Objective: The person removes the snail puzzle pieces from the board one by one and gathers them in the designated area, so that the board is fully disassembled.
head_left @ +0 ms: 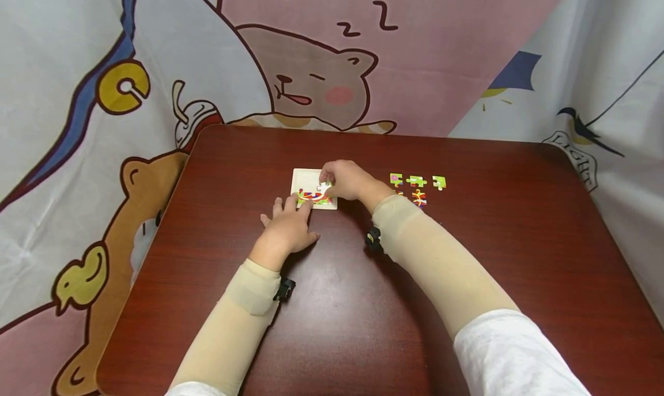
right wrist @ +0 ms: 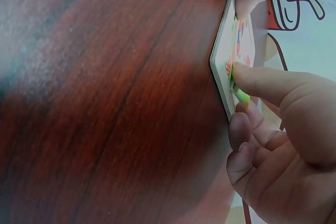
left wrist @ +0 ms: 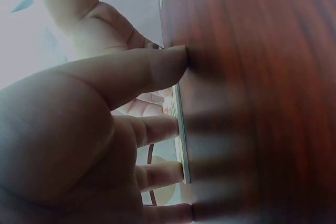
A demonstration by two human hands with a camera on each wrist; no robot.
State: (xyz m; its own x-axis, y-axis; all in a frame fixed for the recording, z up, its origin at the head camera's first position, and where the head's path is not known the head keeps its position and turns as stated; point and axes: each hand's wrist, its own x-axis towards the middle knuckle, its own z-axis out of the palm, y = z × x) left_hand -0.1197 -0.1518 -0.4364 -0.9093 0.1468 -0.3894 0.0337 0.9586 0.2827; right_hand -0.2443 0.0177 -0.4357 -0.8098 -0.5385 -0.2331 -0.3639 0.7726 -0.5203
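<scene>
A small pale puzzle tray (head_left: pixel 302 180) lies on the table, with joined picture pieces (head_left: pixel 313 198) along its near side. My right hand (head_left: pixel 349 180) is over the tray's right part and pinches a puzzle piece (right wrist: pixel 242 97) between thumb and fingers. In the right wrist view that piece is tilted close to the tray surface, its green side partly showing. My left hand (head_left: pixel 286 226) has its fingers spread and fairly straight, with fingertips resting at the tray's near edge. The left thumb points out to the right, off the tray.
Several loose puzzle pieces (head_left: pixel 417 181) lie on the table to the right of the tray, some partly hidden by the right forearm. The brown wooden table (head_left: pixel 353 321) reaches back to a cartoon-printed curtain (head_left: pixel 415 67).
</scene>
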